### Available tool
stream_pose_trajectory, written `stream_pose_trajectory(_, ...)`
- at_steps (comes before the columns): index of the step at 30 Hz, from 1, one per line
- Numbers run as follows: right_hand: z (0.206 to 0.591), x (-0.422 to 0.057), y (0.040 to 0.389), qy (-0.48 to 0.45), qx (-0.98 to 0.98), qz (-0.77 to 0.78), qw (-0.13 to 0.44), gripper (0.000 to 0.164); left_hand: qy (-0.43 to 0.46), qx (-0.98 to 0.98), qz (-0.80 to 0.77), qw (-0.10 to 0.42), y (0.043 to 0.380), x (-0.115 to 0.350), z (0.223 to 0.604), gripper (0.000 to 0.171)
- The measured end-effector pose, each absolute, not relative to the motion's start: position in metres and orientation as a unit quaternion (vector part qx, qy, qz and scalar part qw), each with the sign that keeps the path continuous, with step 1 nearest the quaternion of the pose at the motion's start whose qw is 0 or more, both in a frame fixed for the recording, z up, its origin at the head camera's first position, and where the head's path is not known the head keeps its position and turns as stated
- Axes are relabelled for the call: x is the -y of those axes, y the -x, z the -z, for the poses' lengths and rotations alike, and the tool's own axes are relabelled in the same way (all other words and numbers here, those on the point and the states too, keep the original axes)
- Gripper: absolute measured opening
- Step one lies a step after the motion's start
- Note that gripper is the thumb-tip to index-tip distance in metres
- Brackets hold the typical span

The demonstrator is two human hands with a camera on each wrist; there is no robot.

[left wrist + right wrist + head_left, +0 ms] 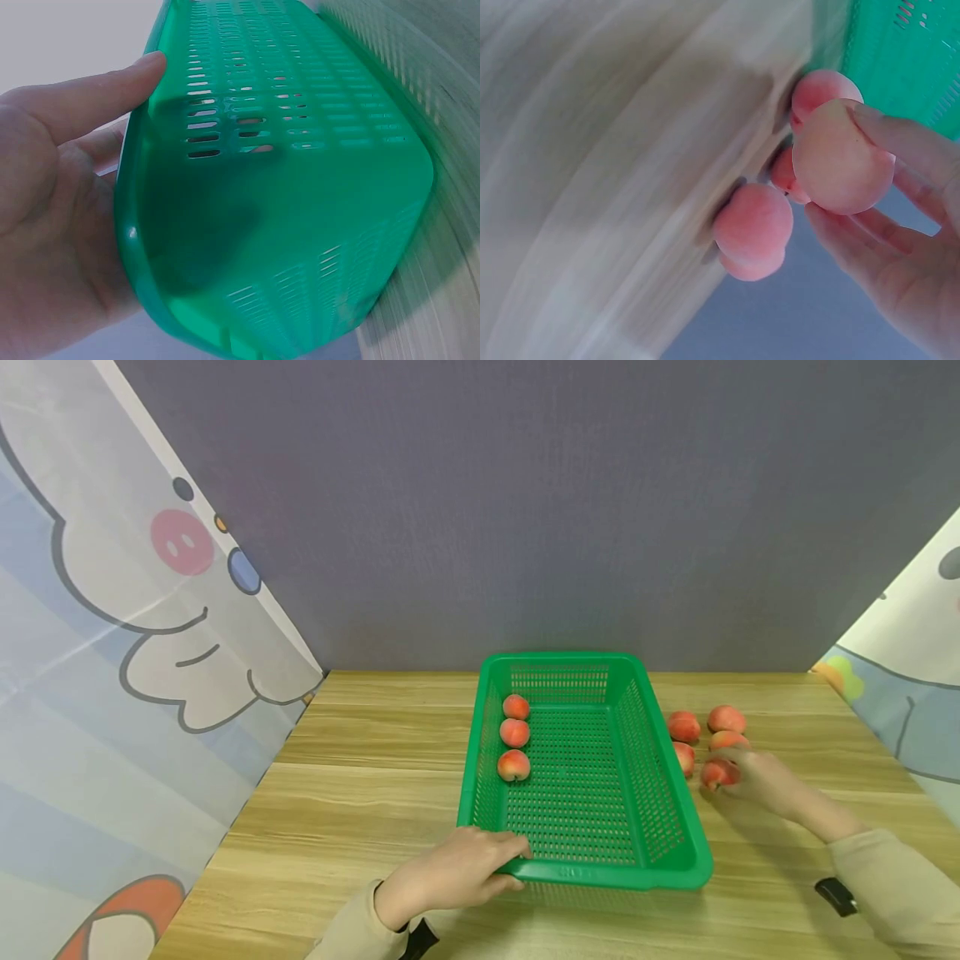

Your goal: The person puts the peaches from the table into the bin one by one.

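A green plastic basket (585,875) with slotted walls stands on the table. My left hand (463,870) grips its near left corner; in the left wrist view the thumb (112,94) lies on the outside and the other fingers pass over the rim. Inside, along the left wall, three peaches (514,732) sit in a row. To the right of the basket my right hand (761,783) pinches a peach (838,161) between thumb and fingers, raised off the wood in the right wrist view. More peaches (683,727) lie close by on the table.
The wooden table (360,777) meets a grey wall (555,510) at the back. Sheets printed with cartoon figures (112,568) hang on the left and right sides. The loose peaches stand close to the basket's right wall.
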State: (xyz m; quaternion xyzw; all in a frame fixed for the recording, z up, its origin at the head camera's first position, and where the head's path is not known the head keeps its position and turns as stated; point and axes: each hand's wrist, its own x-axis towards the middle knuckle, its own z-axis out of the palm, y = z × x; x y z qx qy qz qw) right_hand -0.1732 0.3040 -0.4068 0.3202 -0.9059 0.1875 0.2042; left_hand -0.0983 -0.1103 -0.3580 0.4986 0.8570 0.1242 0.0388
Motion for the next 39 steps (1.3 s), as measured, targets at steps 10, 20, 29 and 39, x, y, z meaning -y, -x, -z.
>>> stream_pose_trajectory(10, 0.398, -0.31, 0.176, -0.354, 0.892, -0.158, 0.232, 0.047, -0.5, -0.855, -0.129, 0.045, 0.099, 0.11, 0.358, 0.02)
stream_pose_trajectory(20, 0.386, -0.307, 0.175, -0.347, 0.898, -0.151, 0.226, 0.044, -0.501, -0.855, -0.13, 0.046, 0.099, 0.11, 0.358, 0.02)
stream_pose_trajectory(29, 0.374, -0.302, 0.176, -0.325, 0.903, -0.155, 0.234, 0.051, -0.498, -0.856, -0.132, 0.052, 0.099, 0.11, 0.358, 0.019)
stream_pose_trajectory(39, 0.352, -0.293, 0.177, -0.296, 0.923, -0.152, 0.193, 0.045, -0.499, -0.855, -0.134, 0.047, 0.098, 0.11, 0.358, 0.02)
